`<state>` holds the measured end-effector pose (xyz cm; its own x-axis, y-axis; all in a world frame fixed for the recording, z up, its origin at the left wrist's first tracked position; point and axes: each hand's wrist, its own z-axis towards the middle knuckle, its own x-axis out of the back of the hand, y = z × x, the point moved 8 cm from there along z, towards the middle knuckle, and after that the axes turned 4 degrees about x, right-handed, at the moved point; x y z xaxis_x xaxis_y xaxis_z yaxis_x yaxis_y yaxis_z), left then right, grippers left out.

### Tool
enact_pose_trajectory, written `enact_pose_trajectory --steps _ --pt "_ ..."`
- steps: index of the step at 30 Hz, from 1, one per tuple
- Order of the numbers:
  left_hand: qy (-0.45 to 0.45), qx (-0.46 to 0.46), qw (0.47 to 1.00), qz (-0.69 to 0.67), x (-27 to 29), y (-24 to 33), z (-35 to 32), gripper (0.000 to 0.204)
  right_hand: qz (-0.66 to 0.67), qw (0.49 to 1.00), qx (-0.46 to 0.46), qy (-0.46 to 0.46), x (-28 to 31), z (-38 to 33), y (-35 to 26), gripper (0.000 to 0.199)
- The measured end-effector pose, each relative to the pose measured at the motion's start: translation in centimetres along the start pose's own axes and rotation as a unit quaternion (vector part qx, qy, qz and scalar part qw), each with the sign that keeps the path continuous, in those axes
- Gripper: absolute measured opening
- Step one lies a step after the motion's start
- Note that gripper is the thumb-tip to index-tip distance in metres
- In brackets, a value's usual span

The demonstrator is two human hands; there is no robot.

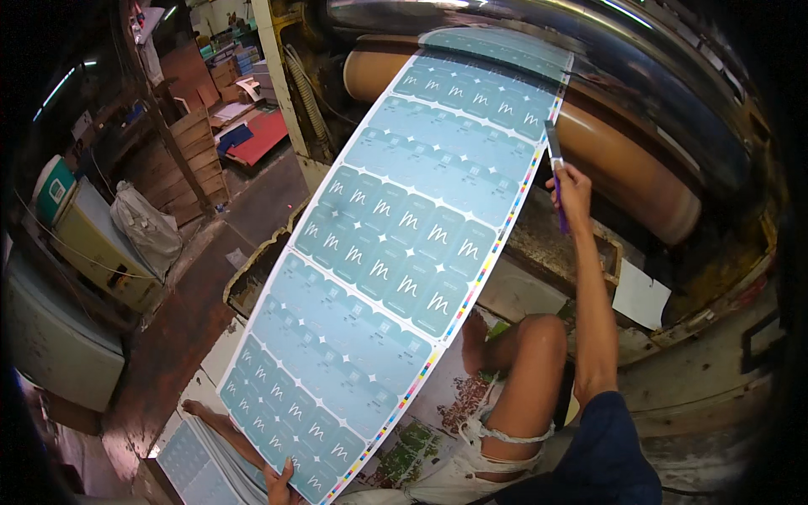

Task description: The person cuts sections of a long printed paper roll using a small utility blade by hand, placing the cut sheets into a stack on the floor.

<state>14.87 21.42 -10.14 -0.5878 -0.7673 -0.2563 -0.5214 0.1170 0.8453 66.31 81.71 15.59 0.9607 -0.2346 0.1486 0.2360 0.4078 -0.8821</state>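
Editor: From the head view, where is the printed sheet?

Reporter: The long blue-green printed sheet (pixel 389 206) slants across the frame, from the lower centre to a brown roller (pixel 635 172) and a shiny metal roller (pixel 665 71) at the top. Just how it meets the metal one is hard to tell.

Editor: And the hands?

Reporter: At the bottom edge, the left hand (pixel 279 486) has its grip closed on the sheet's near end, thumb on top. That probably keeps the length taut and flat.

Editor: The right?

Reporter: Right of centre, the right hand (pixel 574 195) wraps a full, closed grip around a purple-handled tool (pixel 563 220). Its grey blade points up at the sheet's right edge, perhaps so the tip can work close to the roller; contact is unclear.

Editor: Anything nearby?

Reporter: A stack of similar sheets (pixel 192 463), lower left, seemingly placed within reach. A red table (pixel 261 139) stands upper left.
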Motion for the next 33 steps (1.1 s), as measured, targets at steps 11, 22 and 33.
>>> enact_pose_trajectory --steps 11,22,33 --pt "0.041 0.011 0.999 -0.001 1.3 0.7 -3.6 0.051 -0.359 0.855 0.367 0.073 -0.2 -1.1 -6.6 0.066" --pt "0.142 -0.095 0.985 0.031 16.0 0.3 -1.8 0.051 -0.306 0.922 0.193 -0.135 -6.1 -3.0 -4.2 0.044" --pt "0.133 -0.047 0.984 0.113 20.0 -0.2 7.1 0.039 -0.3 0.914 0.078 -0.262 -10.2 -6.2 -2.9 0.029"
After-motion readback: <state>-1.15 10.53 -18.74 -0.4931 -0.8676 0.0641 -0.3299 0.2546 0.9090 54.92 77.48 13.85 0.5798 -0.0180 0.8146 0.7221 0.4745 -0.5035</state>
